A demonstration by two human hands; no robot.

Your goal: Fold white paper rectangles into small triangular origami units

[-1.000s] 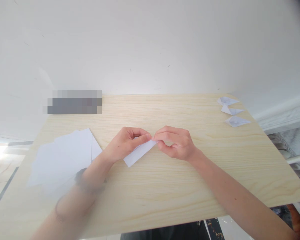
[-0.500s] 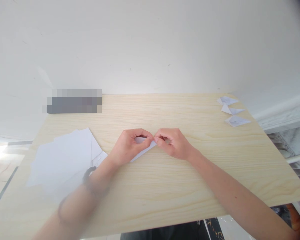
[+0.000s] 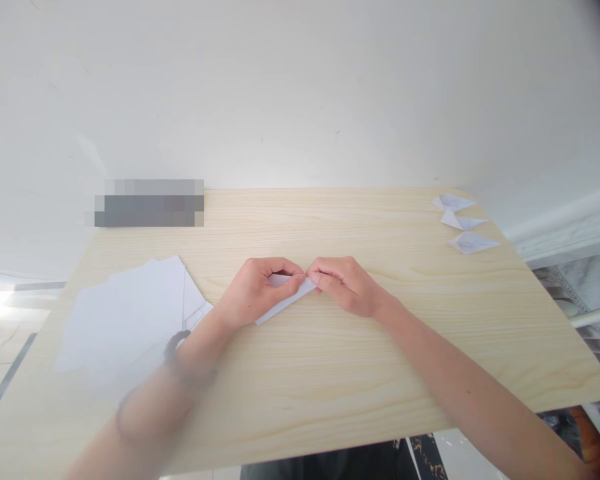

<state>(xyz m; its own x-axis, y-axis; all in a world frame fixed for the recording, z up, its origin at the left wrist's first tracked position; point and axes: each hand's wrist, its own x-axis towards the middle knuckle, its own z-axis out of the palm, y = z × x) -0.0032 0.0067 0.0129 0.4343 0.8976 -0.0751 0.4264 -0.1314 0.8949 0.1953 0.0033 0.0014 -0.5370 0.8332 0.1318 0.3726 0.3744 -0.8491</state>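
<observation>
Centre frame, the left hand (image 3: 257,293) and right hand (image 3: 347,287) pinch the folded paper (image 3: 284,303) close together at its upper-right end, likely so the fold can't spring open.

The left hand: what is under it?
White paper shows along the near edge of the left hand and through the opening in its grip. The part the hand covers cannot be seen.

The left hand (image 3: 257,291) and right hand (image 3: 347,287) pinch a folded paper (image 3: 286,302) mid-counter (image 3: 330,387), close together at one end. White sheets (image 3: 130,307) overlap near the left edge; three folded pieces (image 3: 475,243) lie by the far right corner, a pixelated dark object (image 3: 150,208) at the far left.
</observation>
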